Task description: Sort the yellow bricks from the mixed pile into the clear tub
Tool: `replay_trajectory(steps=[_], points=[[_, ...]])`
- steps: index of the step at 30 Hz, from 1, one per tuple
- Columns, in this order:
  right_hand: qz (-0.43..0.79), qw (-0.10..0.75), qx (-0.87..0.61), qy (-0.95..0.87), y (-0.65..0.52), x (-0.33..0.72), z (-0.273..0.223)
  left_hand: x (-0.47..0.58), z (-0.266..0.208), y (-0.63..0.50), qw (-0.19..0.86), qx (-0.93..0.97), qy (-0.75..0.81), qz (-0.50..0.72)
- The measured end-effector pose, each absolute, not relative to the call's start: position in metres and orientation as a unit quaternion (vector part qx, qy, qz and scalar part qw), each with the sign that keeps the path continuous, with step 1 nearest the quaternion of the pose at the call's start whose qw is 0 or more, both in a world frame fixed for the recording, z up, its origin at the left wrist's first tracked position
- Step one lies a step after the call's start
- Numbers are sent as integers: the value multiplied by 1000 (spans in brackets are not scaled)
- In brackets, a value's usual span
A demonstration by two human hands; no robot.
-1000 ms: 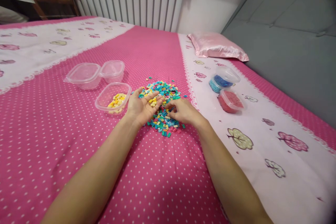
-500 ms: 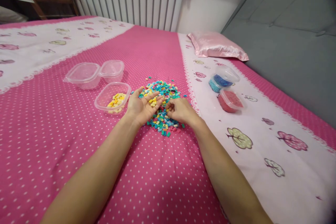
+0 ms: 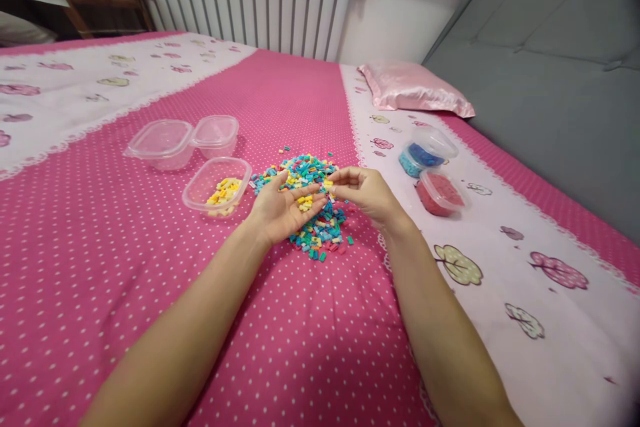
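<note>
R hand point(image 3: 370, 196) nr brick pile point(image 3: 326, 230); long axes mixed dirs.

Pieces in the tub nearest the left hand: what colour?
Those pieces are yellow, some paler than others; seen in the head view.

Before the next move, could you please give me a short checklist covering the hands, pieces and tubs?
1. Left hand open, palm up: ok.
2. Right hand gripping the yellow piece beside it: cannot tell; too small.
3. Tub of yellow pieces standing left of the pile: ok.
4. All loose pieces gathered together: not ok; stray pieces lie beyond the pile's far edge.
5. Tub of red pieces apart from the right hand: ok.
</note>
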State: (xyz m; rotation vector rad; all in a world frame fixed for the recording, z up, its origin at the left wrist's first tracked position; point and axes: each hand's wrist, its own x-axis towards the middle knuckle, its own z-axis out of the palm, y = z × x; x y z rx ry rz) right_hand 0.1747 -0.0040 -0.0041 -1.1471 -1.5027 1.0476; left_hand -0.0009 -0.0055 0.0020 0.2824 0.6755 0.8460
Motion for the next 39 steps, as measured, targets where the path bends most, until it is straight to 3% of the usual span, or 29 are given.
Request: replay_trajectory(steps=[7, 14, 22, 25, 31, 39], points=[[431, 506, -425, -615, -11, 171, 7, 5, -3, -10, 891, 168, 260, 332], [418, 461, -414, -664, -14, 168, 8, 6, -3, -10, 889, 172, 254, 339], [360, 507, -457, -636, -9, 177, 5, 3, 3, -8, 857, 151, 321, 373], [345, 427, -504, -667, -7, 183, 0, 1, 5, -6, 836, 127, 340, 412], [268, 155, -594, -743, -8, 182, -8, 1, 9, -7, 814, 115, 358, 442], [201, 46, -650, -731, -14, 172, 1, 2, 9, -7, 809, 107, 366, 447]])
